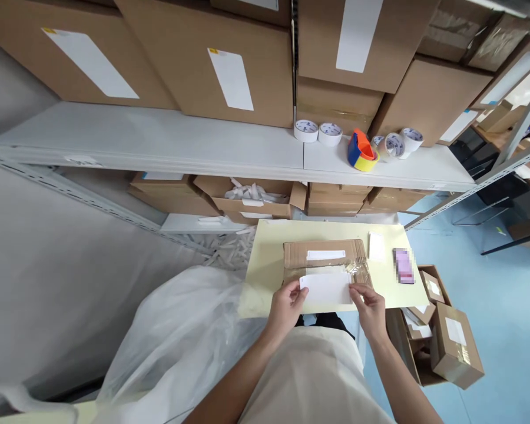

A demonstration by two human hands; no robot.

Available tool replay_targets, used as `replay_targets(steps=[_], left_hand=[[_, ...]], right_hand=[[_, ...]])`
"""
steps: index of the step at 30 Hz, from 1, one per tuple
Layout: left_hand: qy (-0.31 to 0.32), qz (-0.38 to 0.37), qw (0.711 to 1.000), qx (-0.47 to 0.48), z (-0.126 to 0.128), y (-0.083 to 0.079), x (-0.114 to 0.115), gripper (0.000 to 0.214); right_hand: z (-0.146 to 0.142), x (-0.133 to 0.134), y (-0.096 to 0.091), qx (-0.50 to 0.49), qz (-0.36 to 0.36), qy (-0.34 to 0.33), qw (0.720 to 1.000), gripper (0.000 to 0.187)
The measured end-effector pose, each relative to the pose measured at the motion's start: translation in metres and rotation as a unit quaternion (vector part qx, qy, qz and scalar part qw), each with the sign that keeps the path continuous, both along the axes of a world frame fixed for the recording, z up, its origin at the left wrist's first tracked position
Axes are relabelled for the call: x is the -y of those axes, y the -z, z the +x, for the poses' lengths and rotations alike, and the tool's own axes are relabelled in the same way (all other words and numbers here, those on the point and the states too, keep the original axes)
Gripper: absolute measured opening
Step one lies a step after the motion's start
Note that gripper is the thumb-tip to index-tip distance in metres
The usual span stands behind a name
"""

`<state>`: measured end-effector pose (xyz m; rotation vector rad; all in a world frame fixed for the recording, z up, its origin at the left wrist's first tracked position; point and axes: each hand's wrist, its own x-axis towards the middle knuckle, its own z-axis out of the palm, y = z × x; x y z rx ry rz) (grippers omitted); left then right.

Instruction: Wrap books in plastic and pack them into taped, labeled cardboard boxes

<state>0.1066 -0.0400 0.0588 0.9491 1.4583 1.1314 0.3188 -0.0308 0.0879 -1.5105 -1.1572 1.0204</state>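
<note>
Between my two hands a white label sheet (327, 289) is stretched flat over the near part of a cardboard box (298, 253). My left hand (287, 304) pinches its left edge; my right hand (368, 307) pinches the right edge. The sheet covers much of the box's top, so I cannot tell whether it touches the cardboard. Toward the far side of the box lies a white label strip (325, 255), and clear tape (357, 267) with a wrinkled end runs across the lid.
The pale yellow table (265, 259) also bears a stack of white labels (376, 246) and a blurred purple item (404, 265). Tape rolls (306, 131) and a tape dispenser (362, 152) stand on the shelf (181, 138). Parcels (454, 344) sit at lower right, clear plastic (181, 330) at left.
</note>
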Motion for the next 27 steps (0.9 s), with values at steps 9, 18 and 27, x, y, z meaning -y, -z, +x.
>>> replay_targets(steps=[9,18,27], left_hand=[[-0.056,-0.108,0.992,0.024,0.003,0.008,-0.033,0.073],[-0.024,-0.149,0.974,-0.17,-0.001,0.01,-0.075,0.051],[0.008,-0.193,0.948,-0.251,0.001,0.002,-0.086,0.04]], right_hand=[[0.015,-0.034,0.019,-0.039,-0.089,-0.001,0.995,0.032],[0.019,-0.073,0.037,0.019,-0.112,-0.054,0.992,0.035],[0.023,-0.081,0.04,0.082,-0.126,-0.099,0.984,0.028]])
